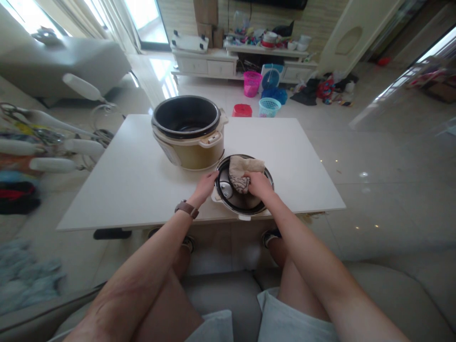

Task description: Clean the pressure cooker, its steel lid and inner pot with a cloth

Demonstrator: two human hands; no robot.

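One lid, inner side up, is at the near edge of the tabletop; your left hand pinches its rim, and your right hand has its fingers closed on a bunched cloth over it. The open cooker stands just beyond, leftward.

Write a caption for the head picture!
Left hand grips a round black lid; right hand holds a patterned beige cloth against it, beside a round gold cooker.

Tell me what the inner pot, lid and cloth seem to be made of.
Inner pot: probably metal with a dark coating; smooth wall, soft sheen.
Lid: underside apparently metal, given its greyish sheen; black ring perhaps rubber.
Cloth: soft, matte fabric, bunched in the right hand; fibre unclear.
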